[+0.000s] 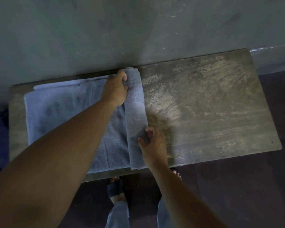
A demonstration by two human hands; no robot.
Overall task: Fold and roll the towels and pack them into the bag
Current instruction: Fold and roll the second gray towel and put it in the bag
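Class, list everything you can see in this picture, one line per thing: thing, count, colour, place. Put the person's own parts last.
towel: one, grey-blue, lying flat on the left part of the table, its right end rolled up
table: one, worn brown wood, pushed against the wall
wall: one, grey, behind the table
floor: one, dark, in front of and to the right of the table
sandals: two, dark, on the feet at the table's near edge, one mostly hidden
trouser legs: two, pale blue-grey, bottom edge
left hand: one, fingers gripping the far end of the roll
right hand: one, fingers pinching the roll near its near end
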